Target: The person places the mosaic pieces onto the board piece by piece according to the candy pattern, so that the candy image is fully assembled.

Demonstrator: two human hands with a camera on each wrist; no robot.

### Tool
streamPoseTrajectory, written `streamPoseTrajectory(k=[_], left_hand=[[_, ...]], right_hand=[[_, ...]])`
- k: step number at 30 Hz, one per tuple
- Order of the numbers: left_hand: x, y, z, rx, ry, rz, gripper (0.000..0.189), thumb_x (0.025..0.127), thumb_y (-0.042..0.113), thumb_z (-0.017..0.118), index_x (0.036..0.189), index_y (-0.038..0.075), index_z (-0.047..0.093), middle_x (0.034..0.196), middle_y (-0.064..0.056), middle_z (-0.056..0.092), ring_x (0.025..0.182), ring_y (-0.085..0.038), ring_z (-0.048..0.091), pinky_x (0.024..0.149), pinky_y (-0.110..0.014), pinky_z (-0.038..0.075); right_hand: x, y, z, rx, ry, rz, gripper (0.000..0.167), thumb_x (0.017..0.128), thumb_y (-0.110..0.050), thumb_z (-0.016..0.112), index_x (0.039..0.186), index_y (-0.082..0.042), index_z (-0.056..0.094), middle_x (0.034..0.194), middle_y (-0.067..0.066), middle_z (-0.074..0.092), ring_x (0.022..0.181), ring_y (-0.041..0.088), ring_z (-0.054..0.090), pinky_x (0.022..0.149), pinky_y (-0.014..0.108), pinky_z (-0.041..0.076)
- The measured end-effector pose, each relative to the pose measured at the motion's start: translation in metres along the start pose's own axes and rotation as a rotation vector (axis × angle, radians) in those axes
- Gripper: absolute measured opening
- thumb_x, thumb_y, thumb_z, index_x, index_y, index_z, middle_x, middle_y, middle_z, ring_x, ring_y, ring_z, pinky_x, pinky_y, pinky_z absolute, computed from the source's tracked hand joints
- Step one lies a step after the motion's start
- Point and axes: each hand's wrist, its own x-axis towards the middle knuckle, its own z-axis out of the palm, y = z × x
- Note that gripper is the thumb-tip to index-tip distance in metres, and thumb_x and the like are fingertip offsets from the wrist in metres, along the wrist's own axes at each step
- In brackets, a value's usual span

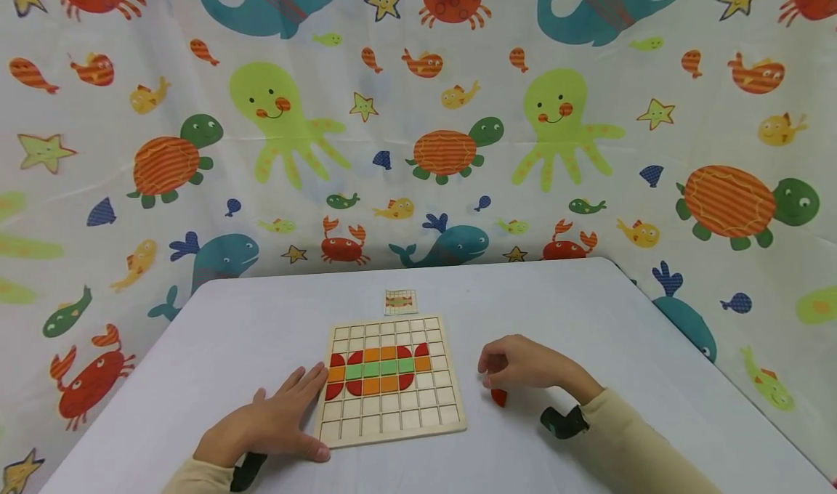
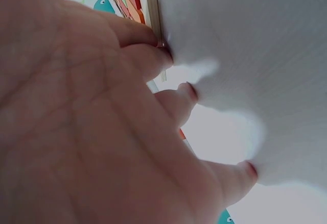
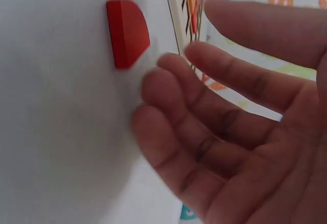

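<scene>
A wooden grid board (image 1: pixel 428 415) lies on the table, holding red quarter-round tiles (image 1: pixel 421 349), orange square tiles (image 1: pixel 389 384) and a row of green tiles (image 1: pixel 370 369) in a candy-like shape. My left hand (image 1: pixel 271 418) rests spread at the board's left edge, fingertips against its side; in the left wrist view the fingers reach down to the table beside the board edge (image 2: pixel 152 7). To the board's right, my right hand (image 1: pixel 523 363) hovers with loosely bent fingers, thumb apart, nothing between them. Close by its fingertips lies a loose red quarter-round tile (image 3: pixel 127 34) on the table.
Behind the board lies a small card (image 1: pixel 400 301) printed with a similar candy-like pattern on a grid. White cloth covers the table (image 1: pixel 261 320). A curtain (image 1: pixel 392 211) with sea animals hangs right behind the table's far edge. Dark bands (image 1: pixel 564 422) sit at both wrists.
</scene>
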Motion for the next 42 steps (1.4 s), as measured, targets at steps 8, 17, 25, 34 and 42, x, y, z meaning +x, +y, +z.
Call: streamPoseTrajectory(k=[8,17,25,34,42], left_hand=[[0.0,0.0,0.0,-0.01,-0.002,-0.001,0.129,0.07,0.057,0.096,0.168,0.004,0.03,0.175,-0.021,0.023,0.16,-0.05,0.01,0.108,-0.09,0.003],[0.002,-0.002,0.001,-0.013,0.001,0.008,0.129,0.07,0.058,0.096,0.168,0.005,0.03,0.175,-0.02,0.022,0.16,-0.05,0.01,0.108,-0.091,0.003],[0.002,0.0,0.001,-0.006,0.001,-0.002,0.129,0.07,0.058,0.096,0.168,0.005,0.031,0.175,-0.02,0.023,0.16,-0.05,0.011,0.109,-0.09,0.004],[0.001,0.0,0.0,-0.012,0.002,-0.001,0.13,0.069,0.058,0.096,0.168,0.004,0.03,0.175,-0.02,0.022,0.16,-0.049,0.01,0.109,-0.09,0.003],[0.001,0.0,-0.001,-0.01,0.002,-0.001,0.131,0.069,0.059,0.096,0.168,0.004,0.03,0.175,-0.02,0.023,0.16,-0.049,0.011,0.108,-0.09,0.003]], right_hand=[[-0.013,0.006,-0.004,-0.019,-0.082,-0.027,0.017,0.09,-0.016,0.086,0.089,-0.016,0.07,0.077,-0.007,0.064,0.074,0.011,0.055,0.067,0.027,0.045],[-0.015,0.0,0.001,-0.104,-0.098,0.023,0.029,0.085,-0.01,0.09,0.089,-0.014,0.061,0.078,-0.004,0.055,0.075,0.013,0.051,0.068,0.029,0.043],[-0.016,0.0,0.002,-0.123,-0.097,0.006,0.03,0.087,-0.003,0.087,0.093,-0.015,0.06,0.081,-0.003,0.054,0.075,0.012,0.051,0.067,0.028,0.044],[-0.012,0.005,0.003,-0.111,-0.075,0.019,0.028,0.091,0.001,0.083,0.098,-0.016,0.06,0.083,-0.004,0.058,0.078,0.015,0.054,0.068,0.029,0.048],[-0.007,0.017,0.001,-0.017,0.001,-0.034,0.022,0.095,0.004,0.077,0.096,-0.014,0.064,0.086,-0.004,0.061,0.082,0.016,0.057,0.07,0.027,0.051]])
